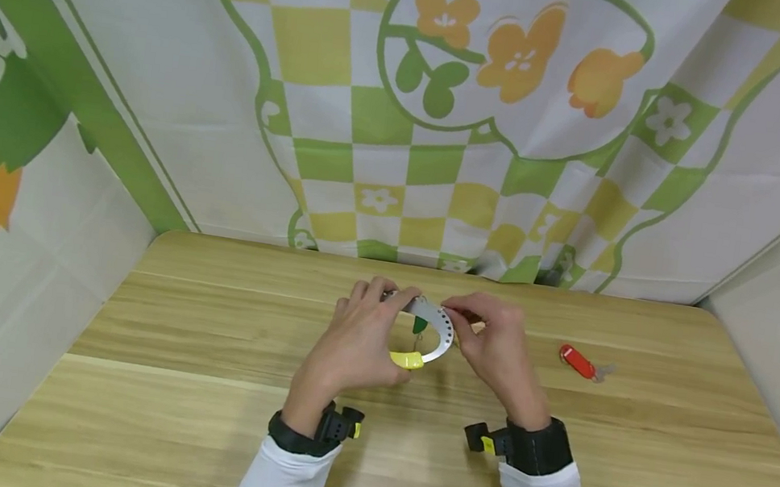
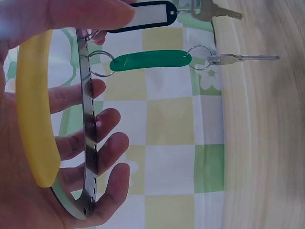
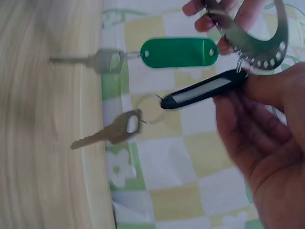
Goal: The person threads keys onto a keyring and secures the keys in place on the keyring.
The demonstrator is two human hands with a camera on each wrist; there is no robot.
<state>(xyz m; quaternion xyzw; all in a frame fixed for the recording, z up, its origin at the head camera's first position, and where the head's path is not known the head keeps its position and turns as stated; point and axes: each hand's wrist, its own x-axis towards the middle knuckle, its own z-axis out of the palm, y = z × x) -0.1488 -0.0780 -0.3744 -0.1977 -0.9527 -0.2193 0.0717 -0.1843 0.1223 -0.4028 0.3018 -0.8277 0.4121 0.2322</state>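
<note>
My left hand [image 1: 355, 345] grips a curved metal key holder [image 1: 446, 340] by its yellow handle [image 2: 37, 109] and flat band, which has a row of small holes. A green key tag [image 2: 150, 60] hangs from the band on a split ring, with a key [image 2: 228, 58] at its other end. Close to the band's holed edge, my right hand [image 1: 497, 346] pinches a black key tag [image 3: 205, 90] with a white label. The black tag's small ring reaches the holes in the right wrist view, and a key [image 3: 112, 131] dangles from its far end.
A red key tag [image 1: 578, 362] with a key [image 1: 604, 373] lies on the wooden table [image 1: 205, 318], right of my right hand. Behind the table's back edge hangs a checked green, yellow and white cloth [image 1: 378, 161].
</note>
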